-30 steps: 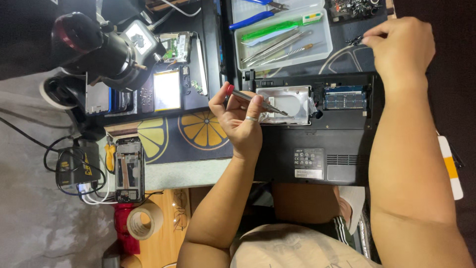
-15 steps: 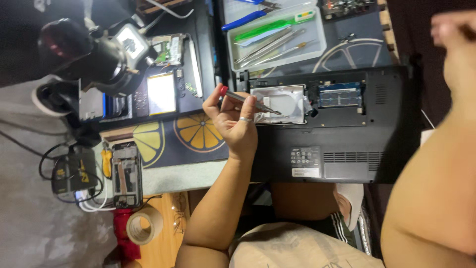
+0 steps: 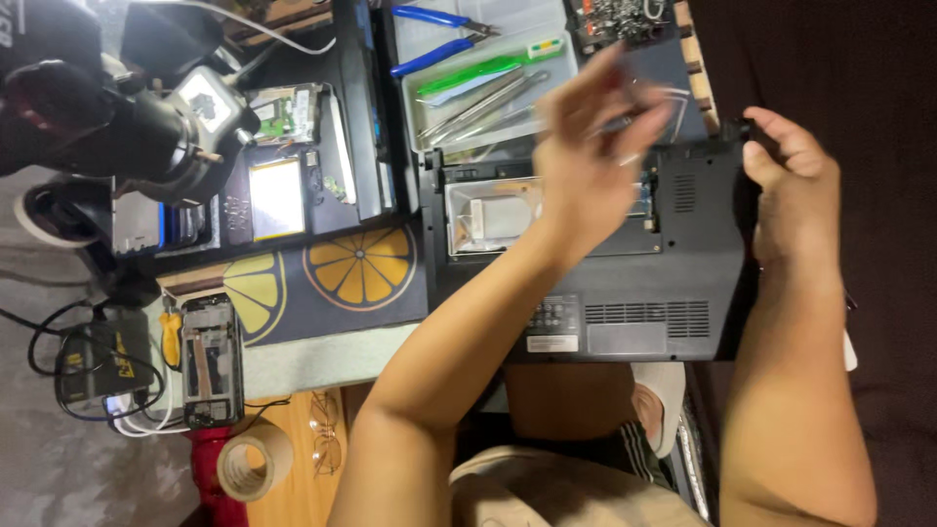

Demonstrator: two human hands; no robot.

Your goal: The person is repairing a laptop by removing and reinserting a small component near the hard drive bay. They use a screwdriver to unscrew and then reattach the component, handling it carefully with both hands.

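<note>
A black laptop [image 3: 634,312] lies bottom-up on the bench. Its open bay shows a silver drive [image 3: 498,220]. My left hand [image 3: 590,161] hovers blurred over the bay and the memory slot with its fingers spread. I cannot make out whether a tool is still in it. My right hand [image 3: 791,185] grips the laptop's far right corner, fingers curled over the edge. Just beyond the laptop a clear tray [image 3: 439,117] holds blue-handled pliers [image 3: 439,34], a green pry tool [image 3: 473,68] and tweezers.
A mat printed with orange slices [image 3: 332,268] lies left of the laptop. A black camera on a stand [image 3: 146,137] rises at the far left over small circuit boards. An opened phone [image 3: 210,361], a power brick [image 3: 93,356], a tape roll [image 3: 249,466] and glasses [image 3: 327,444] sit nearer me.
My left hand has lifted from the drive bay, where it held a red-handled screwdriver, and swung right. My right hand has come down from the far side and taken the laptop's corner.
</note>
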